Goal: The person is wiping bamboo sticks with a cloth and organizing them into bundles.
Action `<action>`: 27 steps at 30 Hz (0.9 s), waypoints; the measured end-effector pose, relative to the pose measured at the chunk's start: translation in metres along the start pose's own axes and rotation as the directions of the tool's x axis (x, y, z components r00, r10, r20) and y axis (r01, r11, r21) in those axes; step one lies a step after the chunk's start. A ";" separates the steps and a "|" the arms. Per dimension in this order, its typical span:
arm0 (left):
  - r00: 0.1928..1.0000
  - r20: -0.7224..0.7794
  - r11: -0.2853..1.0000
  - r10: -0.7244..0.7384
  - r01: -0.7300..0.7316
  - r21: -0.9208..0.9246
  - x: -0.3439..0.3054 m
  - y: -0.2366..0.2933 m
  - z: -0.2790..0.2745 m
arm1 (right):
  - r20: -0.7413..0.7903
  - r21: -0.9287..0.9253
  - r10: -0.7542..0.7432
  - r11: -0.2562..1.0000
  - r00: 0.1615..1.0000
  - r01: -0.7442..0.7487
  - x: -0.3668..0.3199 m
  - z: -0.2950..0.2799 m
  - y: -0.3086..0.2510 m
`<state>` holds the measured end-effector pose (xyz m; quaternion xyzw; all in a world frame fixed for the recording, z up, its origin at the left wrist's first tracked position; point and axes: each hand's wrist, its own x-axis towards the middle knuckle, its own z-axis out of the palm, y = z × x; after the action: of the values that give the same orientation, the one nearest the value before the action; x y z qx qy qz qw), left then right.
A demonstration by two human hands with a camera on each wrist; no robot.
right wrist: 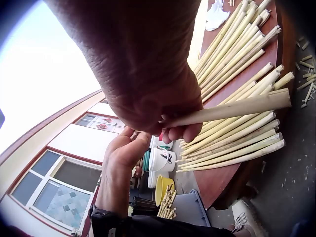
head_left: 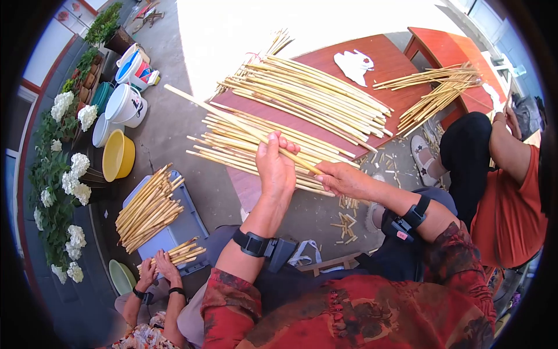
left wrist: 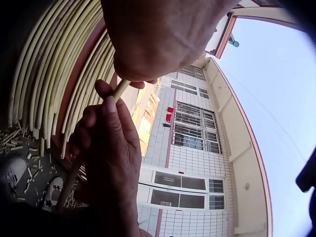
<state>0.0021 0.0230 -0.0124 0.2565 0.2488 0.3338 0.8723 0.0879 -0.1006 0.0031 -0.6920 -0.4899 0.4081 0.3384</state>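
Observation:
My left hand (head_left: 275,166) grips a long pale stalk (head_left: 215,110) in the head view, its far end reaching up and left. My right hand (head_left: 344,179) pinches the same stalk close to its near end, just right of the left hand. In the left wrist view, the right hand (left wrist: 108,143) has thumb and fingers on the stalk (left wrist: 121,90), beside the left hand (left wrist: 158,44). The right wrist view shows the stalk's cut end (right wrist: 281,98) sticking out past my right hand (right wrist: 148,94). Rows of stalks (head_left: 314,96) lie beneath and beyond on the red table (head_left: 372,52).
A blue tray (head_left: 195,215) with short stalks is at the left, where another person's hands (head_left: 160,269) rest near a bundle. Buckets (head_left: 127,106) and a yellow basin (head_left: 118,156) stand behind. Another person in orange (head_left: 508,203) sits right. Cut pieces (head_left: 346,227) litter the ground.

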 end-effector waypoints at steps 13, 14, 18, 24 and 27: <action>0.893 -0.261 0.889 0.366 -0.418 -0.184 0.044 0.138 -0.050 | 0.145 -0.004 0.020 1.000 0.989 -0.019 -0.022 -0.031 0.027; 0.893 -0.264 0.890 0.364 -0.417 -0.184 0.042 0.146 -0.054 | 0.147 -0.004 0.023 1.000 0.989 -0.023 -0.024 -0.033 0.024; 0.878 -0.304 0.882 0.370 -0.435 -0.182 0.039 0.150 -0.058 | 0.293 0.145 0.215 0.953 0.932 -0.265 -0.028 -0.043 0.019; 0.847 -0.287 0.859 0.447 -0.496 -0.127 0.039 0.144 -0.055 | 0.043 0.137 0.035 0.990 0.998 -0.041 -0.019 -0.037 0.028; 0.873 -0.283 0.880 0.397 -0.450 -0.154 0.037 0.143 -0.056 | -0.068 -0.023 -0.076 0.997 0.995 0.074 -0.019 -0.030 0.018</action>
<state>-0.0722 0.1572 0.0237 0.1662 0.2533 0.5712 0.7628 0.1181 -0.1257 0.0049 -0.6901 -0.5078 0.3662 0.3630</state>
